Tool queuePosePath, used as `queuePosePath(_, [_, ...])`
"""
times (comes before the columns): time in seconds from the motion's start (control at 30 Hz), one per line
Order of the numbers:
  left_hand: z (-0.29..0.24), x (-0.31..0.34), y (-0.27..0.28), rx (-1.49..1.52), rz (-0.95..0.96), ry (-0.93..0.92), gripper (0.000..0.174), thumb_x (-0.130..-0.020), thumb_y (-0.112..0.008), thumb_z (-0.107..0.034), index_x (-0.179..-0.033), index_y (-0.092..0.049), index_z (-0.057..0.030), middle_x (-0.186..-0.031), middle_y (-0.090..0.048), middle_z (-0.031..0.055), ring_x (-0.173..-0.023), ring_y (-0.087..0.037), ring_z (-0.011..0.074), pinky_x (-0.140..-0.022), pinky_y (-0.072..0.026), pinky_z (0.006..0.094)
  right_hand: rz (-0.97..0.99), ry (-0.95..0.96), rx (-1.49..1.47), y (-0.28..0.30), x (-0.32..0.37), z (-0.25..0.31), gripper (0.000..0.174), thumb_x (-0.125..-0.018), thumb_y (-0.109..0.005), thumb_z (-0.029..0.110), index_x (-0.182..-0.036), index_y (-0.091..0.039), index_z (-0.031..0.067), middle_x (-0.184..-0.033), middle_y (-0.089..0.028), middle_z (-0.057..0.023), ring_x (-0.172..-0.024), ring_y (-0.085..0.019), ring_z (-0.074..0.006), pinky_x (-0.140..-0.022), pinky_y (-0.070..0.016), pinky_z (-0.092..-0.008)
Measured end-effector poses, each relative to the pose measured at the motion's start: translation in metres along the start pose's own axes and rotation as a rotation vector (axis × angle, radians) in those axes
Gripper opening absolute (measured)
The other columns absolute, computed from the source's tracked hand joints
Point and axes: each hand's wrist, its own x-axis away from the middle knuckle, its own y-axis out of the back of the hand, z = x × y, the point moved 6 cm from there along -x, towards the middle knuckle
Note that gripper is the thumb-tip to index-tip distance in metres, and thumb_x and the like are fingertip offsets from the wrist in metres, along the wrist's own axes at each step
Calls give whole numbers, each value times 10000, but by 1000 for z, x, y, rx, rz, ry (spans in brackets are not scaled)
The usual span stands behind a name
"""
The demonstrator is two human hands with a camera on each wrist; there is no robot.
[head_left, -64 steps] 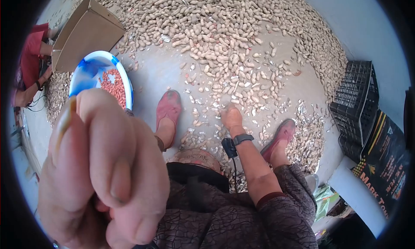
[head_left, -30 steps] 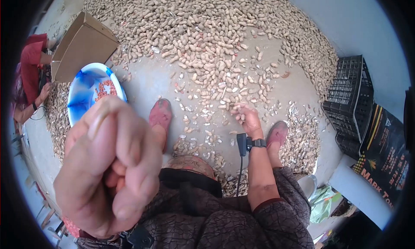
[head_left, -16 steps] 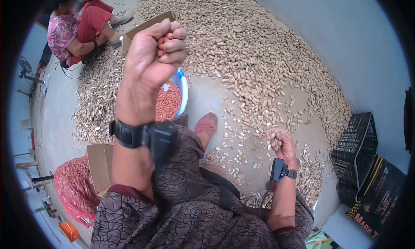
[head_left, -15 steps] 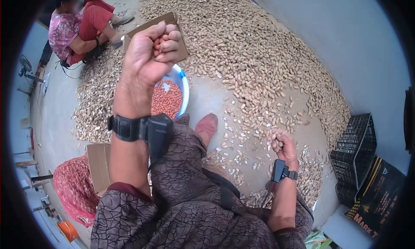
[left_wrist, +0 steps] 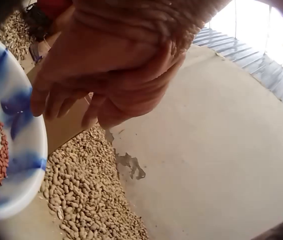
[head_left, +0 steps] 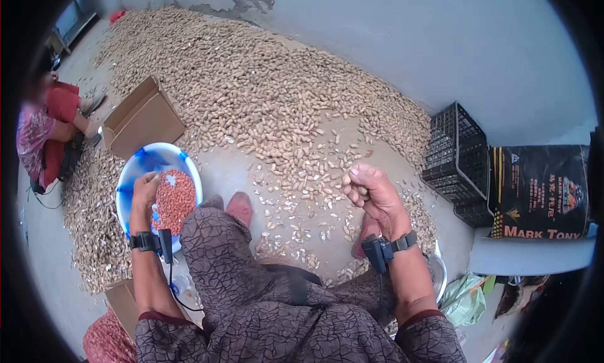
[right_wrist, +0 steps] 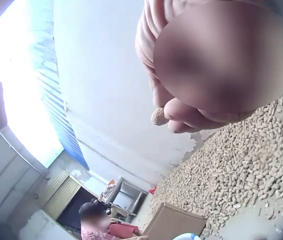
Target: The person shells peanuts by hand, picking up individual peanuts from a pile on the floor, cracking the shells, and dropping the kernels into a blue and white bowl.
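Observation:
My left hand is over the left side of a white and blue basin that holds red peanut kernels. In the left wrist view its fingers hang downward, loosely bent, beside the basin's rim; no kernels show between them. My right hand is raised over the floor at the right, its fingers curled round several unshelled peanuts. One peanut pokes out at the fingertips in the right wrist view; a blurred patch hides much of that hand.
A large heap of unshelled peanuts spreads along the wall. A cardboard box stands behind the basin, a shell pile left of it. Black crates and a black printed bag stand right. Another person sits at far left.
My left hand, raised earlier with red kernels in its curled fingers, has come down to the basin and its fingers have loosened. My right hand still holds unshelled peanuts.

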Motion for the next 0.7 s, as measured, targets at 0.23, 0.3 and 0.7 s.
queuePosePath(0.23, [-270, 160, -82, 264, 464, -779, 320, -769, -567, -94, -1078, -554, -10, -950, -590, 73, -891, -546, 131, -810, -427, 259, 90, 91, -210, -21, 30, 30, 204, -827, -557, 224, -798, -556, 21, -610, -568, -71, -430, -488, -76, -346, -344, -171])
queuePosePath(0.3, [-303, 204, -122, 190, 653, -967, 324, -750, -575, -59, -1071, -559, -16, -963, -592, 85, -918, -550, 146, -818, -434, 271, 127, 111, -299, -26, 34, 31, 211, -830, -553, 228, -797, -554, 20, -609, -566, -74, -430, -486, -83, -345, -342, -177])
queuePosePath(0.7, [-268, 225, -267, 585, 1024, -661, 257, -783, -552, 5, -1039, -558, 27, -810, -584, 50, -692, -563, 88, -614, -479, 220, -9, 159, -607, -14, 37, 22, 246, -867, -498, 282, -882, -526, 39, -615, -555, -52, -426, -479, -83, -344, -335, -169])
